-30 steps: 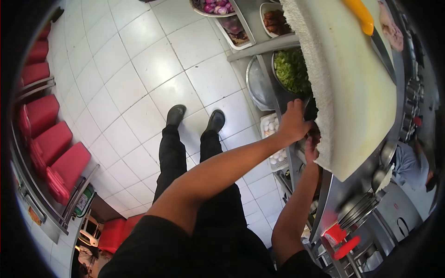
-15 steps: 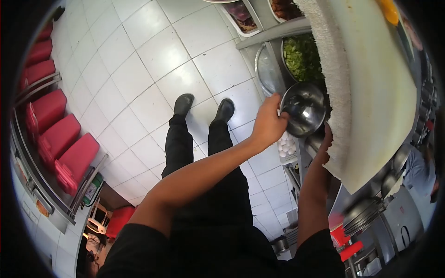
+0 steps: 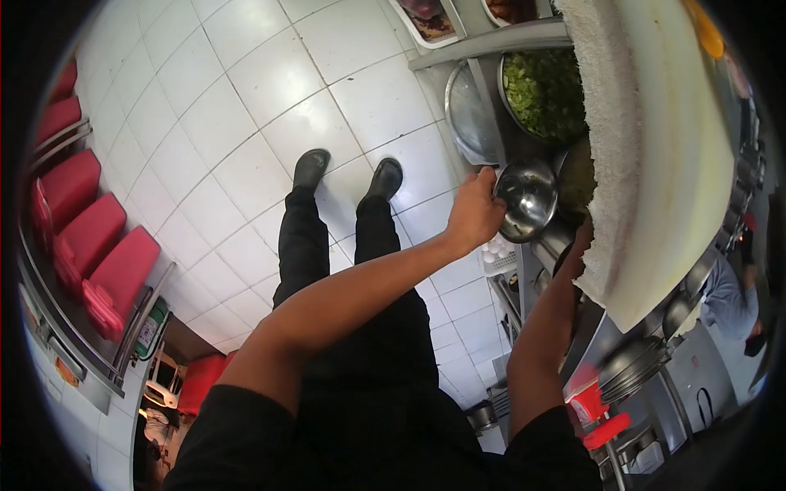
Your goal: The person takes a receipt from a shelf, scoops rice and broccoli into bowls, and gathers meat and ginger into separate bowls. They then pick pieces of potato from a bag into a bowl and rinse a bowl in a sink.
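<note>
My left hand [image 3: 477,211] grips the rim of a shiny metal bowl [image 3: 528,204], with the thumb over its edge. The bowl is tilted toward me, and a few small specks lie inside it. Just beyond it is a round metal container of chopped green vegetables [image 3: 540,94]. Part of another container with dark greenish contents [image 3: 578,178] shows to the right of the bowl. My right hand [image 3: 580,239] reaches under the towel edge beside the bowl; its fingers are hidden.
A white cutting board [image 3: 671,164] with a rough towel [image 3: 606,123] along its edge overhangs the containers. A round lid [image 3: 471,114] leans at the counter's side. Eggs [image 3: 498,250] sit in a white basket below. Red chairs [image 3: 123,266] line the left. Another person's sleeve [image 3: 729,299] shows far right.
The bowl has shifted slightly left and lower, away from the towel, uncovering the container with dark greenish contents. My right forearm stays under the board's edge. The whole view has shifted slightly.
</note>
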`<act>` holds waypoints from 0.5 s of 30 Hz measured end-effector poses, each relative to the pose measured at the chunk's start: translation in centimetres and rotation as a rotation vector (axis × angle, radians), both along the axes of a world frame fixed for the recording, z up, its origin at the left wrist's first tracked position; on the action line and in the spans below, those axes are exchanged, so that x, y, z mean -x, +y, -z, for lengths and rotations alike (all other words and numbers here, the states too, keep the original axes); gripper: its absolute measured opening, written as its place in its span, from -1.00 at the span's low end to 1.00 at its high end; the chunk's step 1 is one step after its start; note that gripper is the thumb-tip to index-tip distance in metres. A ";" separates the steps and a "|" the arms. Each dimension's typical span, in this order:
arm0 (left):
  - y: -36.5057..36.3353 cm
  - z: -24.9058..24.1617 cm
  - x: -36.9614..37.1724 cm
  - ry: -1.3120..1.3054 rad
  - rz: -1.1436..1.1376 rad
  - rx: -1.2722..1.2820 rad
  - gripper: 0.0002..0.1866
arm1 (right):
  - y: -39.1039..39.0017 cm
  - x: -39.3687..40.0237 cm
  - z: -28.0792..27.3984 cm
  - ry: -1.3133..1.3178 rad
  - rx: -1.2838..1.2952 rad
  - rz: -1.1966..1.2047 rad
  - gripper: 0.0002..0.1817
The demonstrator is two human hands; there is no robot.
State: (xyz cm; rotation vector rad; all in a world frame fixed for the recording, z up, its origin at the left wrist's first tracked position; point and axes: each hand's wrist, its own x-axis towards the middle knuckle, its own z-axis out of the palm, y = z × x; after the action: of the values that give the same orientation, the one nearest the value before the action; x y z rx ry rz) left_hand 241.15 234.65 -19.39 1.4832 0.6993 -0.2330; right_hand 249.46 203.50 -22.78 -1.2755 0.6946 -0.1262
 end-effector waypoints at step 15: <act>2.3 0.2 0.1 -0.080 0.016 -0.054 -0.81 | 23.0 6.2 -7.9 0.094 1.177 -0.780 -0.61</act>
State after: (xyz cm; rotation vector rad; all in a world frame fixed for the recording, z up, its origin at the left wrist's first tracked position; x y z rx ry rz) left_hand 241.08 236.97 -19.58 1.5420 0.6332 -0.1671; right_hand 243.24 226.48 -14.84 -2.6082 0.0906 0.2081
